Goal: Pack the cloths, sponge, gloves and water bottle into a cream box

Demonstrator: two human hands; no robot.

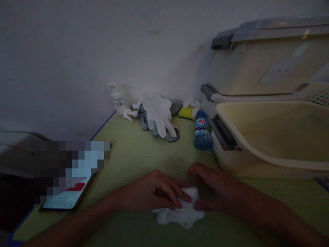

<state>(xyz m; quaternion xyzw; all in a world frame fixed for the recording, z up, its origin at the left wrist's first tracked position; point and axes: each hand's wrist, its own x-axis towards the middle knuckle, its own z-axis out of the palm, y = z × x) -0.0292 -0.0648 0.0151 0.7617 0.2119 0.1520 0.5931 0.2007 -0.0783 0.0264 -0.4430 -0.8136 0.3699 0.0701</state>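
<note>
A crumpled white cloth (180, 216) lies on the green table near its front, bunched up at its far end. My left hand (156, 190) comes in from the left, its fingers and thumb closed on the bunched part. From the other side reaches my right hand (210, 185). Its thumb touches the cloth's right edge, while its curved fingers stand apart from the thumb with a gap between them. Whether the cloth is a wipe or some small garment is too dim to tell.
Along the wall stand a clear pump bottle (118, 101), white gloves (156, 109) on grey ones, a yellow sponge (185, 113) and a blue bottle (202, 133). A cream basket (231, 161) and lidded bin (252, 68) fill the right. A lit phone (64, 200) lies left.
</note>
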